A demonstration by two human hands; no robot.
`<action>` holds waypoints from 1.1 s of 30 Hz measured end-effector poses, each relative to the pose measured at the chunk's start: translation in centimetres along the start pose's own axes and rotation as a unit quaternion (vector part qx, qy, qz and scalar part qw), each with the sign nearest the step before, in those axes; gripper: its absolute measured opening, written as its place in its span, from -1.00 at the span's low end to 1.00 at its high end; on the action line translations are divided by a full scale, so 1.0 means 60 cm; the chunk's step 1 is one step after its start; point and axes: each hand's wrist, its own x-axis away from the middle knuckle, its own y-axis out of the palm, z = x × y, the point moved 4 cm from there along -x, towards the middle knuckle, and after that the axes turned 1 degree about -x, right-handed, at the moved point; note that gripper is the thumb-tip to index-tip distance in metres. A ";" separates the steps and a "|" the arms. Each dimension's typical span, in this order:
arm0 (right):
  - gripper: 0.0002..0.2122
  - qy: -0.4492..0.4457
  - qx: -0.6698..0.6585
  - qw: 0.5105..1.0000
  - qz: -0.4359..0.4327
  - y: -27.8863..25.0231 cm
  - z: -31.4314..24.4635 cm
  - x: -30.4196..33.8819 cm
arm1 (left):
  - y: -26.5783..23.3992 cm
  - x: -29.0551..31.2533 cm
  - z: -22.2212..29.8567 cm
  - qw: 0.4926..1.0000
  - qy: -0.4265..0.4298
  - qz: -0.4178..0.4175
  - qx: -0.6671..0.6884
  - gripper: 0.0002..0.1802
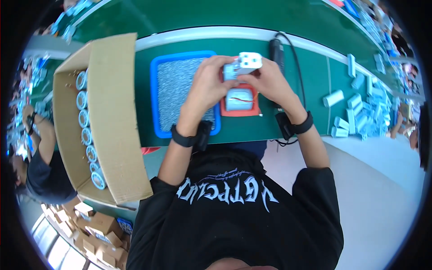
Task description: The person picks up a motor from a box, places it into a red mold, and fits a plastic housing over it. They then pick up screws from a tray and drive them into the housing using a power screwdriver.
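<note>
A worker at a green bench [310,67] holds a small white and grey part [243,65] up in both hands, above a red holder [241,110] that has a second grey part [239,99] seated in it. The left hand [208,85] is curled around the part's near side and the right hand [269,81] closes on it from the other, fingers bent tight. Held in the air over the holder, the part could slip and drop onto the piece below or into the blue tray [180,92] of tiny pieces beside it. The open cardboard box [105,121] of round blue parts sits at the bench edge, where a nudge could tip it. Fingers cover most of the part, so its shape is possibly boxlike; the tray's contents blur together.
</note>
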 end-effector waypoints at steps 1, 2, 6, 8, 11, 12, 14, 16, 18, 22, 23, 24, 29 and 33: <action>-0.66 0.016 -0.027 1.000 -0.002 -0.009 0.005 0.010 | -0.003 0.004 -0.004 1.000 0.009 0.011 -0.001 -0.55; -0.66 0.024 -0.017 1.000 0.005 -0.026 0.008 0.021 | -0.006 0.007 -0.007 1.000 0.017 0.025 -0.004 -0.54; -0.70 0.030 0.206 0.963 0.174 -0.128 0.012 0.083 | -0.021 0.021 -0.005 0.994 -0.012 0.075 0.079 -0.56; -0.67 0.232 0.310 0.895 0.224 -0.204 0.066 0.170 | -0.035 0.037 0.006 1.000 0.006 -0.001 -0.005 -0.57; -0.59 0.483 0.386 0.756 0.214 -0.255 0.181 0.305 | -0.032 0.060 0.033 0.996 0.039 -0.059 -0.046 -0.60; -0.59 0.484 0.386 0.755 0.215 -0.234 0.197 0.314 | -0.026 0.067 0.045 0.995 0.057 -0.075 -0.045 -0.62; -0.60 0.421 0.459 0.755 0.207 -0.186 0.216 0.320 | -0.014 0.072 0.056 0.992 0.074 -0.090 -0.048 -0.64; -0.60 0.386 0.491 0.756 0.197 -0.171 0.215 0.318 | -0.003 0.081 0.071 0.987 0.094 -0.104 -0.072 -0.67; -0.63 0.374 0.396 0.816 0.192 -0.173 0.218 0.309 | 0.005 0.082 0.076 0.985 0.104 -0.109 -0.087 -0.69; -0.68 0.356 0.237 0.882 0.196 -0.173 0.190 0.280 | 0.018 0.076 0.060 0.989 0.088 -0.082 -0.084 -0.73; -0.69 0.349 0.181 0.898 0.198 -0.173 0.177 0.268 | 0.020 0.074 0.056 0.990 0.089 -0.081 -0.076 -0.74; -0.69 0.344 0.177 0.901 0.194 -0.175 0.157 0.256 | 0.022 0.073 0.054 0.991 0.090 -0.079 -0.067 -0.75; -0.64 0.140 -0.274 0.901 0.306 -0.177 0.024 0.218 | 0.018 0.074 0.054 0.993 0.097 -0.063 -0.029 -0.85; -0.55 0.030 -0.395 0.891 0.221 -0.140 -0.040 0.180 | 0.010 0.074 0.046 0.997 0.043 -0.044 0.039 -0.91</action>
